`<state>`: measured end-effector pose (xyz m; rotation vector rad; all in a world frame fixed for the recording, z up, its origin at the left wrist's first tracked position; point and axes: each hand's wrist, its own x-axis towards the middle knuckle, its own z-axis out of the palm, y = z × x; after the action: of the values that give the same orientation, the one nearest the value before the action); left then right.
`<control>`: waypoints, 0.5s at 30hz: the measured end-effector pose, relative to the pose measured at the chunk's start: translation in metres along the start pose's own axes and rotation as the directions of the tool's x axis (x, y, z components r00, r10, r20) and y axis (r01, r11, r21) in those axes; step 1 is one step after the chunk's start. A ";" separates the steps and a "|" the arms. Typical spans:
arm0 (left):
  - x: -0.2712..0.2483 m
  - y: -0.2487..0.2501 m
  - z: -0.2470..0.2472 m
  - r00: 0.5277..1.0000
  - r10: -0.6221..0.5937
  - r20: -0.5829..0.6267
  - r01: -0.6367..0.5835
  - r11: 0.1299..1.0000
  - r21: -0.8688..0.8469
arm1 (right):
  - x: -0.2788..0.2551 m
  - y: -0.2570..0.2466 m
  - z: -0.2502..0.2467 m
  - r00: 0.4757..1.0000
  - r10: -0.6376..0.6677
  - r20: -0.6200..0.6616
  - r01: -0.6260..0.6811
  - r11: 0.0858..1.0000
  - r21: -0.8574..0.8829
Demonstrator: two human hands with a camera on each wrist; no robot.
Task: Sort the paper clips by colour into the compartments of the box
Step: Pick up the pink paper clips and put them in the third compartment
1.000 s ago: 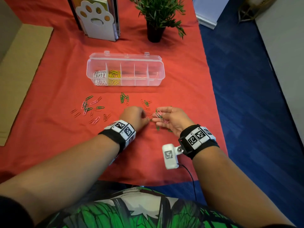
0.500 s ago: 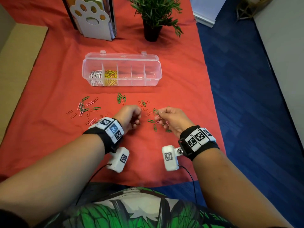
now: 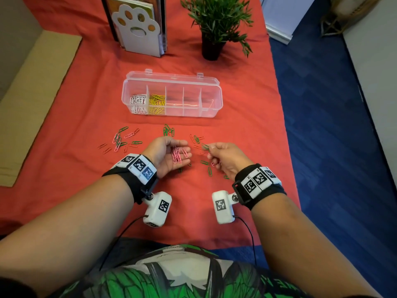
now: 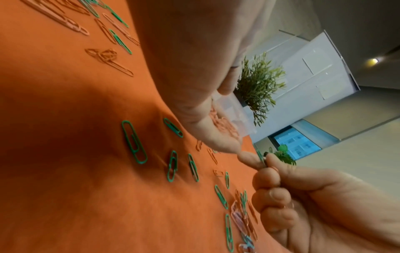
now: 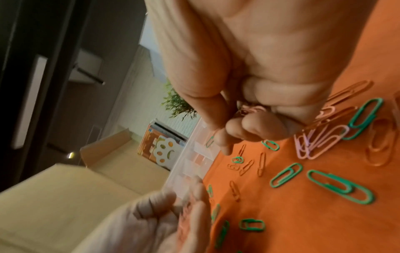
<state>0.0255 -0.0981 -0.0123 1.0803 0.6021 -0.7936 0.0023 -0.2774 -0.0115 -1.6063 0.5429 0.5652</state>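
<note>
My left hand (image 3: 169, 152) lies palm up over the red cloth, and several pink clips (image 3: 177, 154) rest in its palm. My right hand (image 3: 209, 149) pinches a green clip (image 3: 205, 146) between thumb and forefinger just right of it. In the right wrist view, its curled fingers also hold pink clips (image 5: 252, 109). Green, pink and red clips (image 3: 120, 139) lie loose around both hands. Behind them stands the clear box (image 3: 193, 113) with its lid open. White clips (image 3: 137, 102) fill its leftmost compartment and yellow clips (image 3: 157, 102) the one beside it.
A potted plant (image 3: 214, 29) and a paw-shaped bookend with books (image 3: 137, 32) stand behind the box. Cardboard (image 3: 32, 93) lies along the left. The table ends on the right at blue floor (image 3: 333, 136).
My left hand has rolled from knuckles-up to palm-up and opened, showing the pink clips. My right hand has picked up a green clip in its fingertips.
</note>
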 end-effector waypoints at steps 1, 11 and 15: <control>0.001 0.002 -0.002 1.000 0.005 0.001 -0.005 1.000 -0.006 | 0.001 -0.002 0.000 1.000 0.001 -0.008 -0.001 1.000 0.021; -0.003 0.018 -0.011 0.999 0.020 -0.031 -0.019 0.999 0.050 | 0.005 -0.014 0.000 0.994 0.104 0.028 -0.106 0.991 0.082; -0.008 0.027 -0.012 0.998 0.049 -0.028 -0.049 0.999 0.010 | 0.002 -0.027 -0.002 0.962 0.074 0.263 -0.216 0.794 0.568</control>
<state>0.0414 -0.0777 0.0037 1.1118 0.5939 -0.7405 0.0209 -0.2767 0.0079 -0.8898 0.6006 0.6109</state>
